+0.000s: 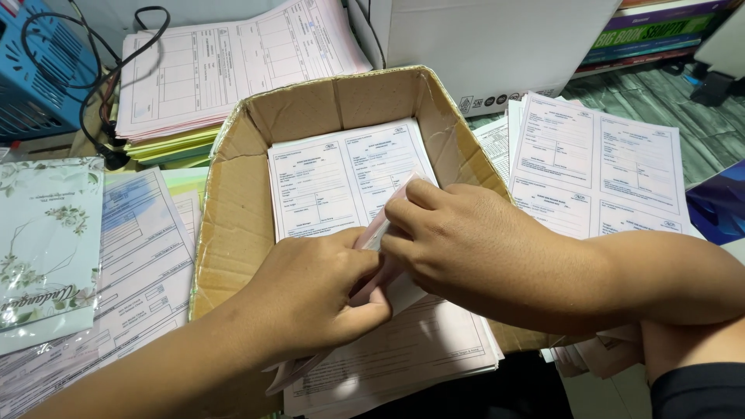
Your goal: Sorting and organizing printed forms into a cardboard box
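Both hands meet over the near edge of the box (225,233). Left hand (310,299) is curled, thumb and fingers pinching the lower part of a thin pink slip bundle (374,233). Right hand (458,244) comes in from the right, its forearm crossing low over the box's near right corner, fingertips pinched on the bundle's upper end. Neither hand is spread; both are closed on the same bundle, hands touching or nearly so at the thumbs.

The bundle sits between the two hands, tilted. Its long axis runs from lower left to upper right: the low end pokes out under the left wrist, the high end tips up past the right fingertips. It stands on edge more than flat, above the forms (341,182) lying in the box. Whether its lower edge touches those forms cannot be told; the hands cover it. Left hand holds nearer the body, right hand farther in.

Left to right around them: a floral card in a clear sleeve (46,240), printed sheets (140,256) flat on the counter beside it, a pink and white paper stack (233,62) behind, the open box in the middle, another form stack (597,171) just right of the box, books (660,31) at far top right.
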